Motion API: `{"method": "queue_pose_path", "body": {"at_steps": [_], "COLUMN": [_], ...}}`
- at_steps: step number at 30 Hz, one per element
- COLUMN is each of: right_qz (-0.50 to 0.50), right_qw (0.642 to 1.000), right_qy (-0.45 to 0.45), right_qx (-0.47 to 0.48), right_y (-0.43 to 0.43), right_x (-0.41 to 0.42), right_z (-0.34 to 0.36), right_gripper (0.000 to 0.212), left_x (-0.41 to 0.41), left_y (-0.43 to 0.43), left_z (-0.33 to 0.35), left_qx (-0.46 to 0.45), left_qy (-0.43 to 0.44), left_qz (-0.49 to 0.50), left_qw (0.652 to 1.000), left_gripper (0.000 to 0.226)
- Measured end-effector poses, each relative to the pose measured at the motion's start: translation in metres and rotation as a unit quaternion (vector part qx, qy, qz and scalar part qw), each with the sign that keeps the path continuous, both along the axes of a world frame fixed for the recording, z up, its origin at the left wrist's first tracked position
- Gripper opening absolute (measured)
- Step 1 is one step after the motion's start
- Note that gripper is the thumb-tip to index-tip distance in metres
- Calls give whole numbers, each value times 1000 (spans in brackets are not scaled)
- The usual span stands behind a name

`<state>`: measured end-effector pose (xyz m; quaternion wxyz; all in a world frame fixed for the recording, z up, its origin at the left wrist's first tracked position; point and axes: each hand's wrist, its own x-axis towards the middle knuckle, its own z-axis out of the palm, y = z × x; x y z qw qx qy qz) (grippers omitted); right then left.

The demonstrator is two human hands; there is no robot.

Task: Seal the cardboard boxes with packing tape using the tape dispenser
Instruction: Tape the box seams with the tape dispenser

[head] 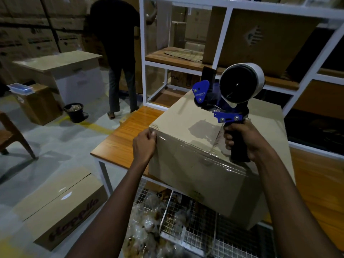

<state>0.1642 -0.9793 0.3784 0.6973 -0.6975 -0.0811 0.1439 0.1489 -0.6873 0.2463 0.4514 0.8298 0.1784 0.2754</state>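
A closed cardboard box (186, 170) stands on the wooden table (128, 131), overhanging its near edge. Clear tape runs along the box's near top edge and shines. My left hand (144, 146) presses on the box's left corner, fingers bent over the taped edge. My right hand (242, 140) grips the black handle of the blue tape dispenser (229, 101), held upright just above the box's top. The dispenser carries a roll of clear tape (259, 79), and a strip of tape hangs from the blade near my right fingers.
A second sealed box (57, 205) lies on the floor at lower left. A white metal shelf (143, 53) with more boxes stands behind the table. A person (115, 53) stands at the back. Wire baskets (186, 226) with wrapped items sit under the table.
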Motion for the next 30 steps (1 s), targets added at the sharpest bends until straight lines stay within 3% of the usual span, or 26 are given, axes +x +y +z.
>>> {"method": "queue_pose_path", "body": {"at_steps": [4, 8, 10, 11, 13, 15, 17, 25, 30], "right_qz": [-9, -21, -33, -39, -45, -52, -59, -67, -59], "right_qw": [1000, 1000, 999, 999, 999, 999, 998, 998, 998], "right_qy": [3, 1, -3, -4, -1, 6, 11, 11, 18], "right_qx": [2, -3, -7, -8, -4, 1, 6, 12, 20], "right_y": [-11, -27, -37, -42, -54, -68, -81, -133, -166], "right_x": [1, 2, 3, 3, 3, 2, -1, -16, -23], "right_z": [-2, -2, -3, -4, -5, -6, -5, 3, 2], "right_gripper": [21, 20, 21, 22, 22, 22, 22, 23, 23], "left_x": [-4, -18, -27, -31, -33, -31, -30, -31, -44], "left_y": [10, -13, -43, -61, -94, -120, -139, -160, -194], "left_z": [-12, 11, 27, 36, 50, 60, 60, 37, 9], "left_qx": [0, 35, 23, -32, -175, -264, -290, -272, -326], "left_qy": [38, -71, -127, -134, -108, -71, -53, -92, -57], "left_qz": [5, 13, -106, -202, -356, -418, -432, -388, -340], "left_qw": [999, 997, 986, 970, 912, 866, 852, 876, 880], "left_gripper": [44, 27, 23, 20, 19, 23, 26, 25, 28]}}
